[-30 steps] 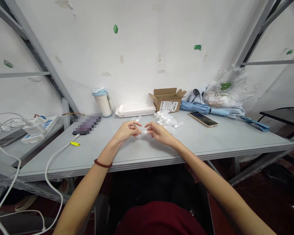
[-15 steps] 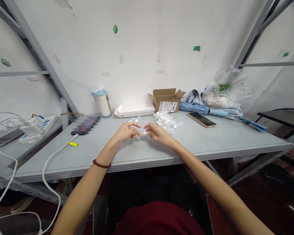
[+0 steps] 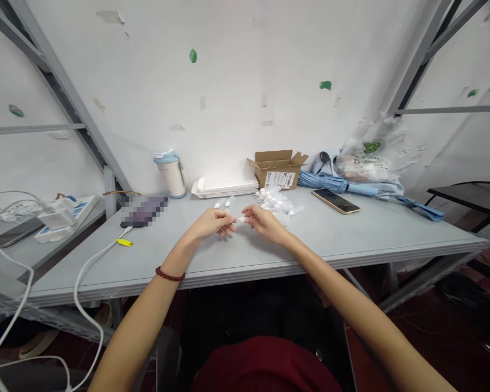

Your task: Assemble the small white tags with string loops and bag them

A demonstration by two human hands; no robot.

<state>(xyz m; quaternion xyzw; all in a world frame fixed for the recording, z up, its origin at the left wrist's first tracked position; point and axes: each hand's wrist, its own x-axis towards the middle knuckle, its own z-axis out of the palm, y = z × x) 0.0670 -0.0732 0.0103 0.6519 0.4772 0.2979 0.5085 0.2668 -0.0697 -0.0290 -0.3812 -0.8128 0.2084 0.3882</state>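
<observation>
My left hand (image 3: 210,224) and my right hand (image 3: 264,223) meet just above the grey table (image 3: 351,234), fingertips almost touching. Both pinch a small white plastic piece (image 3: 241,219) between them. A heap of similar small white pieces (image 3: 278,200) lies just behind my right hand. Two more white pieces (image 3: 224,202) lie on the table behind my left hand. A dark red bead bracelet (image 3: 170,275) is on my left wrist.
Along the wall stand a white and blue cup (image 3: 170,174), a stack of white trays (image 3: 226,185), an open cardboard box (image 3: 278,168), a folded blue umbrella (image 3: 351,185) and a plastic bag (image 3: 371,149). A phone (image 3: 337,200) lies right. A white cable (image 3: 85,272) hangs left.
My hands have stayed together on the small white piece and sunk slightly toward the table; the left fingers have curled lower. The view has tilted a little.
</observation>
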